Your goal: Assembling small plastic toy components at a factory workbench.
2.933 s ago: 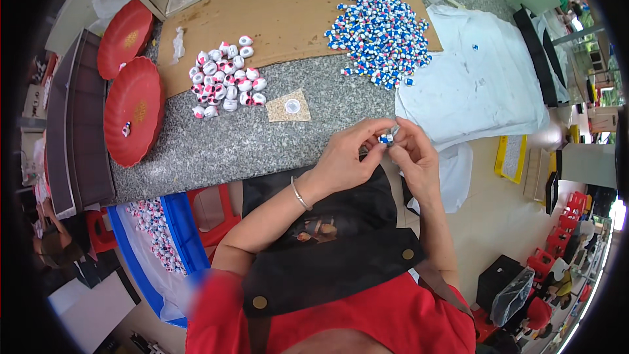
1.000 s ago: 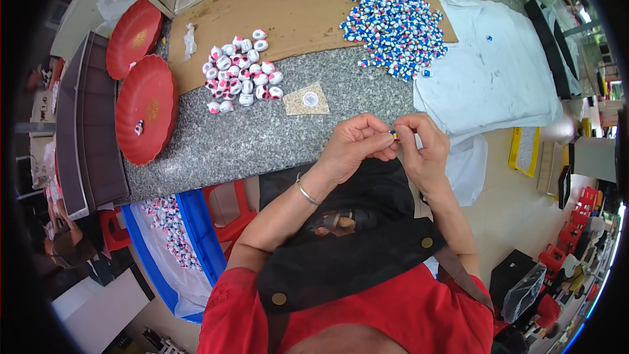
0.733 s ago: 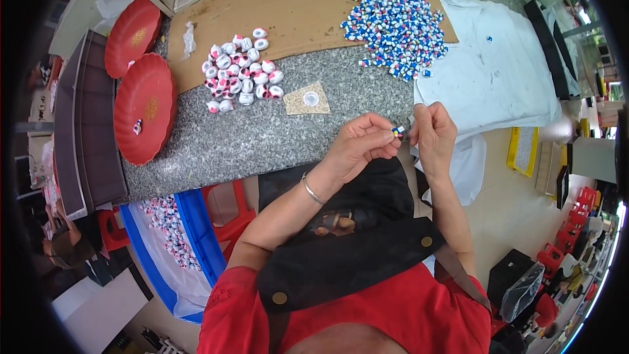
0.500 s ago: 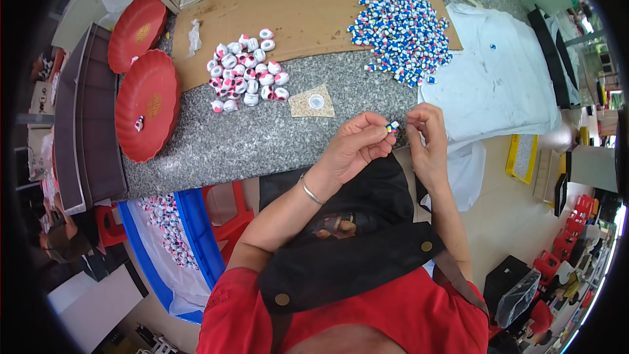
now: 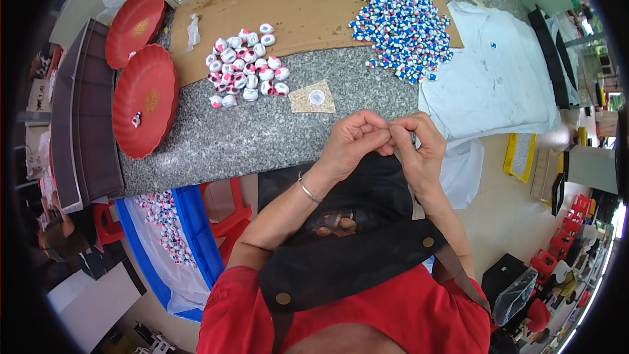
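Your left hand (image 5: 356, 143) and right hand (image 5: 422, 147) touch near centre, seemingly steadying each other; I cannot tell whether they pinch anything. Blue pieces (image 5: 403, 33) heap upper right, pink-white pieces (image 5: 240, 65) upper left, likely against mixing.

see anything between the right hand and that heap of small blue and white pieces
Nothing visible blocks the right hand from the heap of small blue and white pieces: just speckled grey stone counter between, with a flat white plastic-looking sheet to the right.
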Demonstrator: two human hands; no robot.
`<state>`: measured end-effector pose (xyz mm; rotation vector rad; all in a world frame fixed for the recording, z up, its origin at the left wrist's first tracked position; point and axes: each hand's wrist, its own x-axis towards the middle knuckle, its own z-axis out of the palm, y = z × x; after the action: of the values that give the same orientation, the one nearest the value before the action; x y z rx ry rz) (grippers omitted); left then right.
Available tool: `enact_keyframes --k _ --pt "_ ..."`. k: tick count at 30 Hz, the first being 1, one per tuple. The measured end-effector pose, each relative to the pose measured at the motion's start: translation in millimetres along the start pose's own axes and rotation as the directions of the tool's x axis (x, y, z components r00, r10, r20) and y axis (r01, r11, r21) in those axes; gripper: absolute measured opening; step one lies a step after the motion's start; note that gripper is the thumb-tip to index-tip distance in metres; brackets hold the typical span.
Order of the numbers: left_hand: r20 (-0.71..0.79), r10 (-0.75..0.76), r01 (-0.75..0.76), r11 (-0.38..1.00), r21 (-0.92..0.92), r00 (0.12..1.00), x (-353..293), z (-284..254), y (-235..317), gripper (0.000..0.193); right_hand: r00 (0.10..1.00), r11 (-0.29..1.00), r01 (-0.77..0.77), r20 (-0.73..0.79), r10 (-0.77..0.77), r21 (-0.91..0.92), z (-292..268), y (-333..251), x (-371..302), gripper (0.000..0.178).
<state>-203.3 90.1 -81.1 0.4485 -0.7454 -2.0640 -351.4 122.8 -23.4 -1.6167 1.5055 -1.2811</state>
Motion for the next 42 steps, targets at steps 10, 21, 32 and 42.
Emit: enact_keyframes --k 10,21,32,42 --pt "-0.064 -0.097 0.084 0.982 -0.172 0.993 0 5 -9 0.008 0.993 0.994 -0.110 -0.042 0.109 -0.021 8 3 8 0.019" --pt "-0.126 -0.052 0.023 0.974 -0.225 0.991 6 -2 -3 0.013 0.990 0.987 0.123 0.084 -0.114 -0.106 15 -1 1 0.056" --pt "-0.114 -0.048 0.029 0.986 -0.166 0.992 2 -4 4 0.016 0.960 0.965 0.236 0.181 -0.213 -0.115 17 7 5 0.064" --pt "-0.163 -0.074 0.025 0.958 -0.286 0.984 1 -1 6 0.018 0.999 0.999 0.035 0.024 -0.035 0.022 15 14 -2 0.034"
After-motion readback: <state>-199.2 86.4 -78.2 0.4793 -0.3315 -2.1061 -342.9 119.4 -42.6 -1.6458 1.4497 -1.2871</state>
